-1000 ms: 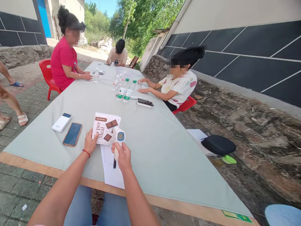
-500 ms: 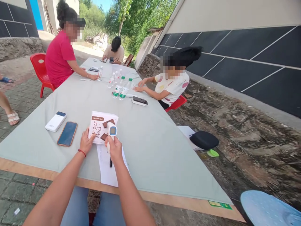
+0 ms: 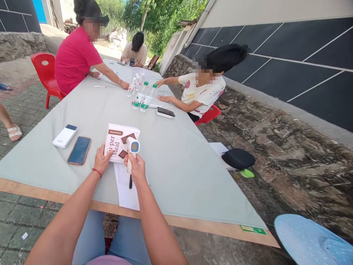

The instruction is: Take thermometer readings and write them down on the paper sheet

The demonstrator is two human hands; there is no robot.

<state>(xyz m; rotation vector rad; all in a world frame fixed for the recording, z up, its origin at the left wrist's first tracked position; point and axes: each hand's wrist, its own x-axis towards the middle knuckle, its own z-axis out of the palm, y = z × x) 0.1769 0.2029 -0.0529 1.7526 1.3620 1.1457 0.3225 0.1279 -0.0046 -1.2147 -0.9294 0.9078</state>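
Observation:
My left hand [image 3: 102, 160] grips the left side of a white box [image 3: 117, 141] with brown lettering, its thumb lying on the front face. In my right hand [image 3: 136, 168] is a white handheld infrared thermometer [image 3: 134, 148], its small screen turned toward me and its head in front of the box's right side. Under my hands lie a white sheet of paper [image 3: 128, 197] and a black pen [image 3: 130, 182]. Left of the box, a smartphone [image 3: 79, 150] and a white power bank [image 3: 65, 136] rest on the cloth.
Two green-capped water bottles [image 3: 142, 97] stand mid-table beside smaller bottles [image 3: 134, 85]. A dark phone [image 3: 165, 112] lies to their right. People sit along the left, far end and right of the cloth-covered table [image 3: 193, 184]. A blue patterned round object [image 3: 311, 239] is at lower right.
The thermometer has shifted slightly right against the box. The person in pink leans further over the table, reaching toward the small bottles. The person on the right now reaches to a green-capped bottle.

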